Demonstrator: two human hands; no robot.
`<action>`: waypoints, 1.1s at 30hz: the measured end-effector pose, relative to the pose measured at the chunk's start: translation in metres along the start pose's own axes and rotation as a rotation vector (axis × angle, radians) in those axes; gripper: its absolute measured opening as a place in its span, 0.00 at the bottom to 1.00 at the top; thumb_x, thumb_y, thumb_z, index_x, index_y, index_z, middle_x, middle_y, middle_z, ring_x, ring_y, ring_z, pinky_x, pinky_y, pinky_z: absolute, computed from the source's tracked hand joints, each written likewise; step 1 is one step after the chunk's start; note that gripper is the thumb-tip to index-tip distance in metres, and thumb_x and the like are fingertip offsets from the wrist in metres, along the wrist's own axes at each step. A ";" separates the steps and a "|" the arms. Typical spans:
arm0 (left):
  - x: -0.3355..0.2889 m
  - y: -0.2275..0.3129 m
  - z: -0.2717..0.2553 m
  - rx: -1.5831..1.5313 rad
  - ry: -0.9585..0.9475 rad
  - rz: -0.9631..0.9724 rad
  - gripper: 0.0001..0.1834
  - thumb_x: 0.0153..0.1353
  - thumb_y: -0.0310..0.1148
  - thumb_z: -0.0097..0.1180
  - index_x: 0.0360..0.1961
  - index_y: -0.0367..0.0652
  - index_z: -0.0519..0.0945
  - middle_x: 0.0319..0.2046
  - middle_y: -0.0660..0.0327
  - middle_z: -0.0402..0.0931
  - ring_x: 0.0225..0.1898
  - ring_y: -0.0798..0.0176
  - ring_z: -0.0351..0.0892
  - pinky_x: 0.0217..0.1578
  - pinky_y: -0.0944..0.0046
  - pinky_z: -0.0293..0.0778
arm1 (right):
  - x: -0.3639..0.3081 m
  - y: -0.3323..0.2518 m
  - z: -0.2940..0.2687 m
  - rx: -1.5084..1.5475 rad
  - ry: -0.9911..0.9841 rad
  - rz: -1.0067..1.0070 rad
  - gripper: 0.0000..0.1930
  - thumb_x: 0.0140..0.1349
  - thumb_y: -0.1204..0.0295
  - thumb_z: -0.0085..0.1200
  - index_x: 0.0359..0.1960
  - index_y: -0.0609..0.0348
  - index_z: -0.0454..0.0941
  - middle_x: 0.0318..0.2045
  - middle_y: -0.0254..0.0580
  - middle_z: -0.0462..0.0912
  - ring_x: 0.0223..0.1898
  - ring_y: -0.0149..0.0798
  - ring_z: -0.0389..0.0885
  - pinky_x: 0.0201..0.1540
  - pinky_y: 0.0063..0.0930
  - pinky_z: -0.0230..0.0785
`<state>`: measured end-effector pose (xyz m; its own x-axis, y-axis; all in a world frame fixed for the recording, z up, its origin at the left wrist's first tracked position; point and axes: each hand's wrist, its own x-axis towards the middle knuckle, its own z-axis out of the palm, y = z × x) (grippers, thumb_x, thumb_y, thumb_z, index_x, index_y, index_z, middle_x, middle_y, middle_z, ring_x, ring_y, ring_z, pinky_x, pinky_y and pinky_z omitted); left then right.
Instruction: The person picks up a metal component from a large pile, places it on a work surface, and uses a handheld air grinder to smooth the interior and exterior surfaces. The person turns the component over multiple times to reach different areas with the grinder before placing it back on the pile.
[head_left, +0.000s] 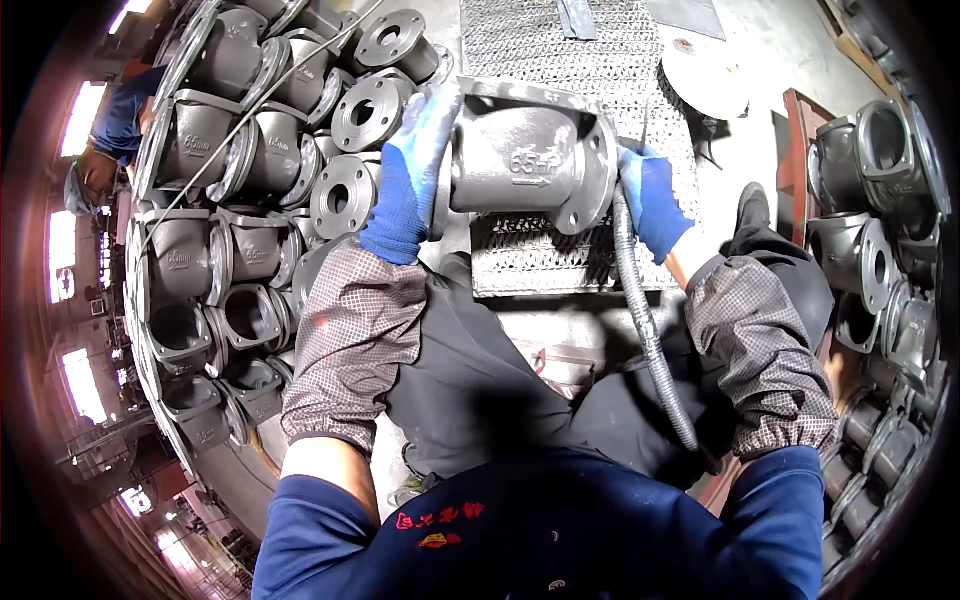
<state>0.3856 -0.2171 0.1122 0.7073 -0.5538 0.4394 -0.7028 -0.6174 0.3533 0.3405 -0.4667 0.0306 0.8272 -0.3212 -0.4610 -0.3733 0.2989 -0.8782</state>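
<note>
A grey cast-metal valve body [515, 160] with round end flanges lies sideways in front of me over a rough, metallic-looking work surface [560, 255]. My left hand [410, 175], in a blue glove, is closed on its left end. At the right flange is my right hand [655, 200], also blue-gloved; it presses against that end, and its fingertips are hidden behind the flange. A ribbed flexible metal hose [645, 330] runs from beside the right hand down across my leg. A thin dark rod [646, 120] stands just above that hand; what it belongs to is unclear.
Stacked grey valve bodies [255, 145] rise close on my left. More castings [850, 250] stand on the right, near a red metal frame [797, 150]. Beyond the work surface is a pale round stool-like disc [705, 78]. Another person [120, 125] is at the far left.
</note>
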 end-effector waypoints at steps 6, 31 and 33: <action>-0.009 -0.021 0.008 -0.173 0.098 -0.113 0.19 0.67 0.29 0.40 0.58 0.35 0.66 0.56 0.48 0.67 0.59 0.54 0.66 0.60 0.62 0.62 | 0.001 0.008 0.005 -0.105 -0.053 0.013 0.18 0.59 0.71 0.51 0.48 0.72 0.72 0.34 0.44 0.80 0.31 0.32 0.77 0.33 0.24 0.71; -0.006 -0.012 0.005 -1.508 0.320 -0.910 0.20 0.66 0.41 0.43 0.53 0.40 0.72 0.47 0.57 0.75 0.47 0.62 0.76 0.49 0.62 0.73 | 0.003 0.003 0.011 -0.118 -0.266 -0.189 0.19 0.62 0.64 0.46 0.46 0.69 0.73 0.30 0.42 0.79 0.27 0.31 0.77 0.31 0.24 0.70; -0.009 -0.016 0.010 -1.354 0.429 -0.946 0.20 0.66 0.42 0.44 0.53 0.40 0.72 0.46 0.57 0.75 0.46 0.62 0.76 0.48 0.63 0.73 | 0.003 0.002 0.012 -0.095 -0.277 -0.142 0.18 0.62 0.64 0.46 0.44 0.69 0.73 0.29 0.42 0.79 0.26 0.31 0.76 0.30 0.24 0.70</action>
<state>0.3909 -0.2078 0.0946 0.9740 0.0181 -0.2259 0.2014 0.3879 0.8994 0.3470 -0.4563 0.0287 0.9517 -0.0932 -0.2926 -0.2730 0.1797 -0.9451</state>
